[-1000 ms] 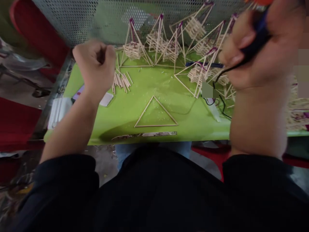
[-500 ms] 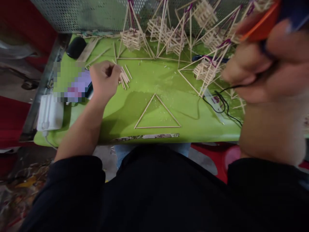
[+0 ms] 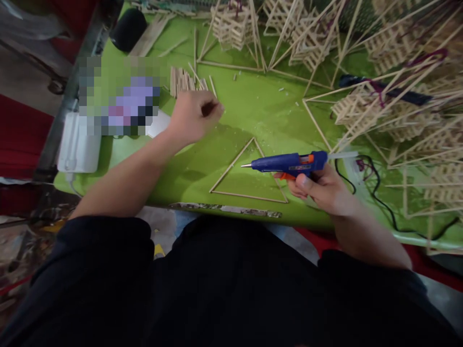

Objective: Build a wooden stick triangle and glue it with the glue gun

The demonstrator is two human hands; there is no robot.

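Note:
My right hand (image 3: 321, 190) grips a blue hot glue gun (image 3: 282, 164) with an orange trigger and a clear glue stick in its back end. The gun's metal nozzle points left, above a triangle of thin wooden sticks (image 3: 249, 196) lying on the green table. My left hand (image 3: 197, 115) is up and left of the triangle, its fingers pinched together. Whatever they may hold is hidden. Just beyond that hand lies a pile of short wooden sticks (image 3: 179, 81).
Several wooden stick frames with woven stick cages (image 3: 235, 24) crowd the back and right. A black cord (image 3: 388, 217) trails at right. At left are a white power bank with a cable (image 3: 80, 142), a blurred-out phone-like patch and a black rounded object (image 3: 128, 30).
My right hand has brought the glue gun down and left, from the upper right to above the triangle. My left hand has moved from the stick pile towards the triangle. The view has shifted.

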